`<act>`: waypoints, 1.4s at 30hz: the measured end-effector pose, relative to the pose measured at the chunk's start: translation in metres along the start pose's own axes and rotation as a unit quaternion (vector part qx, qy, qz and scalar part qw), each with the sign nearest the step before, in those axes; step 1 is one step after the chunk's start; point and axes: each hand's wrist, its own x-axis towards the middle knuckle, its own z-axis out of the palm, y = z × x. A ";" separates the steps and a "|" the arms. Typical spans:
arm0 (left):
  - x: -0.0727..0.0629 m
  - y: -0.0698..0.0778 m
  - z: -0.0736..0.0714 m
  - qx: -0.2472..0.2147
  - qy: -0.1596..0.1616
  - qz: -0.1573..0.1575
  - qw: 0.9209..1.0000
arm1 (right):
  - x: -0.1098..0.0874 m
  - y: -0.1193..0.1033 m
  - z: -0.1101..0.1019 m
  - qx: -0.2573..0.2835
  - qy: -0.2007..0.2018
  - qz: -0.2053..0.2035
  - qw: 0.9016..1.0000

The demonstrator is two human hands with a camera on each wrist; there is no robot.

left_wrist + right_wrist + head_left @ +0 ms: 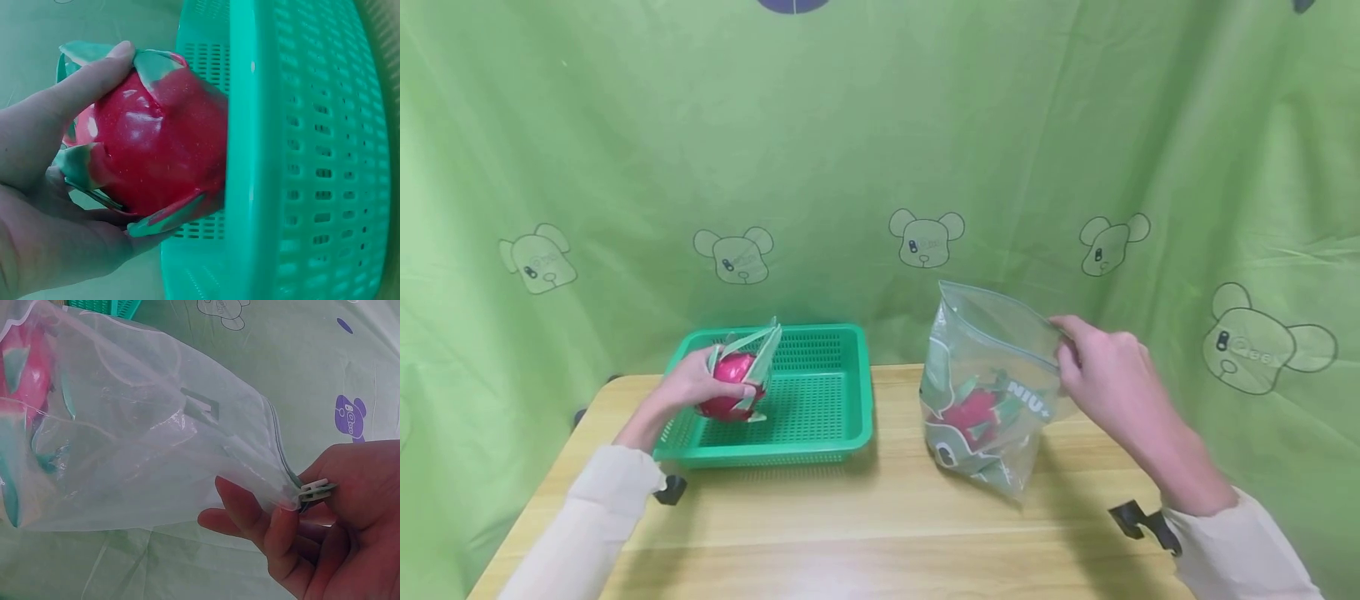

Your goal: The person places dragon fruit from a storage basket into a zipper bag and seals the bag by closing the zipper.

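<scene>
A dragon fruit (730,386), red with green scales, is gripped by my left hand (692,379) over the left part of a green plastic basket (867,379). In the left wrist view my thumb and fingers wrap the fruit (156,137) just beyond the basket's rim. My right hand (1108,375) pinches the upper right corner of a clear zip bag (1000,321), by its slider (315,489). The bag's mouth gapes a little. Inside, low down, lies another dragon fruit (973,417), seen through the printed plastic.
Basket and bag are on a light wooden table (820,542), the basket at the back left and the bag right of it. Behind the table hangs a green curtain (835,158) printed with bear heads.
</scene>
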 end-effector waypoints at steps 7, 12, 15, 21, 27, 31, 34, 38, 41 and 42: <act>-0.001 -0.006 0.000 -0.043 0.010 0.003 0.999 | 0.000 -0.001 0.000 0.004 -0.001 -0.003 1.000; 0.000 -0.009 0.002 -0.089 0.018 0.013 0.996 | 0.000 -0.002 -0.001 0.006 0.001 -0.005 1.000; 0.000 -0.010 0.003 -0.122 0.014 0.010 0.992 | 0.000 -0.003 -0.001 0.007 0.002 -0.005 1.000; 0.003 -0.014 0.006 -0.197 0.008 0.016 0.980 | -0.001 -0.004 -0.001 0.008 0.002 -0.005 1.000; 0.000 -0.009 0.012 -0.202 0.027 0.044 0.978 | -0.002 -0.005 0.000 0.010 -0.001 0.000 1.000; -0.004 -0.004 0.014 -0.210 0.045 0.056 0.975 | -0.002 -0.006 0.000 0.012 -0.003 0.002 1.000; -0.006 -0.001 0.016 -0.238 0.050 0.062 0.968 | -0.002 -0.006 0.000 0.013 -0.004 0.001 1.000; -0.008 0.005 0.016 -0.284 0.046 0.068 0.955 | -0.002 -0.006 0.000 0.013 -0.004 0.002 1.000; -0.008 0.010 0.017 -0.301 0.039 0.078 0.950 | -0.002 -0.005 -0.002 0.010 -0.003 0.001 1.000; -0.007 0.012 0.018 -0.306 0.036 0.081 0.948 | -0.002 -0.005 -0.002 0.009 -0.003 0.003 1.000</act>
